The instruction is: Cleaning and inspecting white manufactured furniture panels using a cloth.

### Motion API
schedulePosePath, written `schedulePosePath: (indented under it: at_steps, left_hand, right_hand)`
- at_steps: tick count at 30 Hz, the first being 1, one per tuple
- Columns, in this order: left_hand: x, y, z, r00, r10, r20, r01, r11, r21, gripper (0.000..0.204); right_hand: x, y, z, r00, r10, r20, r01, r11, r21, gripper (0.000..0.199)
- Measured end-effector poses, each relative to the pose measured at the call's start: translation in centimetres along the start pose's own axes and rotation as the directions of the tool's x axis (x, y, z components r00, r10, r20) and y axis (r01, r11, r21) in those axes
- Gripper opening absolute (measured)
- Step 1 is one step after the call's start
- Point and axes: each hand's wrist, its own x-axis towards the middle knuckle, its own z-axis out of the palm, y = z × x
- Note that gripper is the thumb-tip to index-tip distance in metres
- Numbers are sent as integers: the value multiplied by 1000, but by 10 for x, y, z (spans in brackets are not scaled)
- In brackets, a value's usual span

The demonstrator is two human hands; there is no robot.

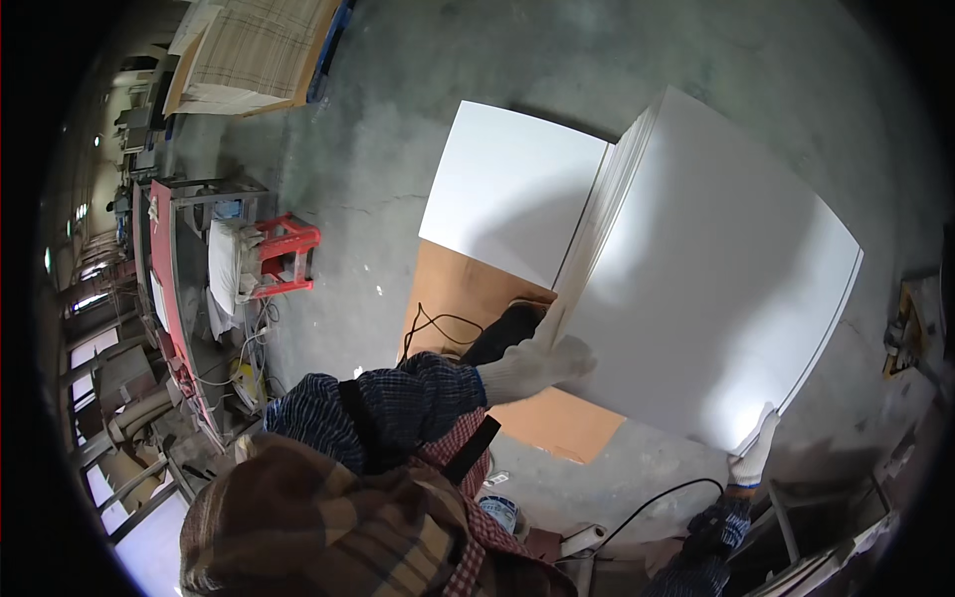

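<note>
Two gloved hands, both mine. My left hand [532,366], in a white knit glove, presses with fingers together against the near left edge of a stack of white panels [716,269], which stands tilted above the concrete floor [378,149]. My right hand [756,448], also gloved, grips the stack's lower right corner, fingers curled around the edge. One further white panel [507,189] lies flat behind the stack, on a brown board [468,289]. One red stool [284,254] stands well apart at left. One black cable [433,323] loops over the board.
</note>
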Motion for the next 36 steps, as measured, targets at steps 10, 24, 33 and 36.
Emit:
schedulePosePath:
  at_steps: [10, 24, 33, 36]
  left_hand:
    - [-25, -74, -20, 937, 330, 112, -310, 937, -161, 90]
    - [-104, -374, -131, 912, 336, -234, -199, 864, 463, 63]
    - [-143, -477, -188, 960, 232, -157, -157, 908, 388, 51]
    - [-135, -525, -226, 990, 120, -75, -98, 964, 248, 52]
  right_hand:
    - [-104, 122, -27, 622, -503, -600, 458, 855, -242, 45]
    - [-298, 598, 239, 921, -240, -307, -64, 686, -725, 63]
    - [-58, 504, 333, 769, -639, -11, 132, 176, -976, 83]
    - [24, 477, 349, 732, -681, 22, 124, 101, -987, 90]
